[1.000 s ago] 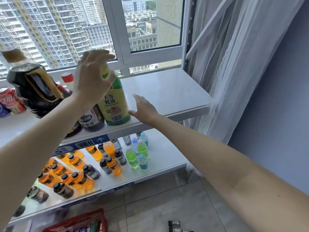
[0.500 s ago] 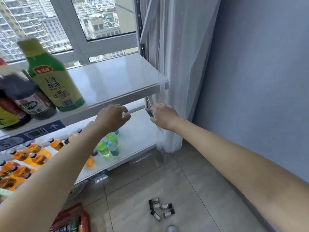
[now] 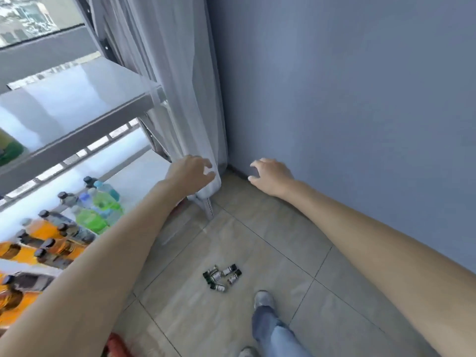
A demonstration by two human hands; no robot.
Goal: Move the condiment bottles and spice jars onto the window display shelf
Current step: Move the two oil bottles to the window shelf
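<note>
Several small spice jars point(image 3: 222, 277) with dark caps lie in a cluster on the tiled floor, below and between my arms. My left hand point(image 3: 191, 172) hangs in the air in front of the curtain, fingers loosely curled, holding nothing. My right hand point(image 3: 270, 174) hovers near the wall corner, fingers loosely spread, also holding nothing. The grey window display shelf point(image 3: 77, 99) is at upper left. A green condiment bottle point(image 3: 9, 149) shows only partly at its left edge.
A lower shelf point(image 3: 144, 173) carries several orange, green and blue drink bottles point(image 3: 85, 215). A white curtain point(image 3: 164, 73) hangs beside the shelf post. A blue-grey wall point(image 3: 347, 99) fills the right. My foot point(image 3: 262, 300) stands near the jars. A red basket edge point(image 3: 116, 346) shows at the bottom.
The view has swung right and down, away from the shelved bottles toward the floor. Both hands have dropped from the top shelf edge to a lower height; the jars now lie nearer the centre.
</note>
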